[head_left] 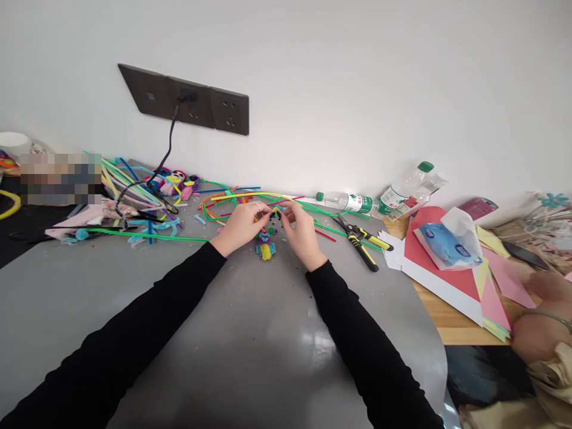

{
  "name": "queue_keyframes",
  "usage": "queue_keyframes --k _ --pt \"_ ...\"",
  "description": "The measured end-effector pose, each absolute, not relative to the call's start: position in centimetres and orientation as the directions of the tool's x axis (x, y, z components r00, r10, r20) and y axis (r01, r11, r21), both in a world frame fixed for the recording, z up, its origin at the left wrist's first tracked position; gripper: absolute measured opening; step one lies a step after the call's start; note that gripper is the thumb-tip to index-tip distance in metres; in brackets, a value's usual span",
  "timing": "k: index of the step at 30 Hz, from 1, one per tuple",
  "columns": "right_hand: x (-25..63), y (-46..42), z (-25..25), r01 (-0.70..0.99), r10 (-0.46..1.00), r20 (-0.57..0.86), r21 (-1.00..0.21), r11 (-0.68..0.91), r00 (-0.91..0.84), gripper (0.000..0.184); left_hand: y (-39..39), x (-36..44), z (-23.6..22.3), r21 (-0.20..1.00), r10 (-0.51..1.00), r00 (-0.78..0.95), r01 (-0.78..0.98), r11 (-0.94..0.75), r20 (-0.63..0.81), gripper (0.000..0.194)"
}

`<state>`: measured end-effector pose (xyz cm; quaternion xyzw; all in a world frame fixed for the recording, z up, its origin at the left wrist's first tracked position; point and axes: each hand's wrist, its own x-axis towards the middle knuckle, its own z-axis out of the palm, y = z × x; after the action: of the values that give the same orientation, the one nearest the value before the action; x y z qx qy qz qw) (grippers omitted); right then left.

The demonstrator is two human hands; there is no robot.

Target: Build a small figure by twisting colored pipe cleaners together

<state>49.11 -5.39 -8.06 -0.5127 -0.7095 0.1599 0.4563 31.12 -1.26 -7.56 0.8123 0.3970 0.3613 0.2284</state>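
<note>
My left hand [245, 223] and my right hand [299, 229] meet over the grey tabletop [223, 316], both with pinched fingers. Between the fingertips is a small black fuzzy piece [276, 214] with a bit of yellow, apparently pipe cleaner, held from both sides. Just beneath it lies a little pipe-cleaner figure [266, 244] in purple, blue and yellow. Whether the black piece joins the figure cannot be seen. A long yellow pipe cleaner [241, 195] arches behind my hands, among green, orange and pink ones.
Yellow-and-black pliers [360, 244] lie right of my hands. Plastic bottles [348, 201] rest by the wall. A tissue pack [449, 244] sits on coloured paper [424, 262]. Loose pipe cleaners [120, 179] and finished dolls [174, 180] crowd the left. Another person's arm [543, 316] is at right.
</note>
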Motion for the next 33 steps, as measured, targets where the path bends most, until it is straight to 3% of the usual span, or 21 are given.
queue_keyframes --k 6,17,33 --pt "49.3 -5.6 -8.2 0.759 0.842 0.506 -0.471 0.450 -0.186 0.027 -1.9 31.4 -7.7 0.478 0.752 0.461 0.583 -0.657 0.471 0.018" --pt "49.3 -5.6 -8.0 0.806 0.829 0.513 -0.382 0.452 -0.221 0.027 -2.7 31.8 -7.6 0.411 0.775 0.421 0.673 -0.615 0.471 0.016" --pt "49.4 -5.5 -8.3 0.802 0.826 0.537 -0.411 0.434 -0.172 0.024 -2.6 32.3 -8.1 0.564 0.760 0.461 0.509 -0.650 0.458 0.015"
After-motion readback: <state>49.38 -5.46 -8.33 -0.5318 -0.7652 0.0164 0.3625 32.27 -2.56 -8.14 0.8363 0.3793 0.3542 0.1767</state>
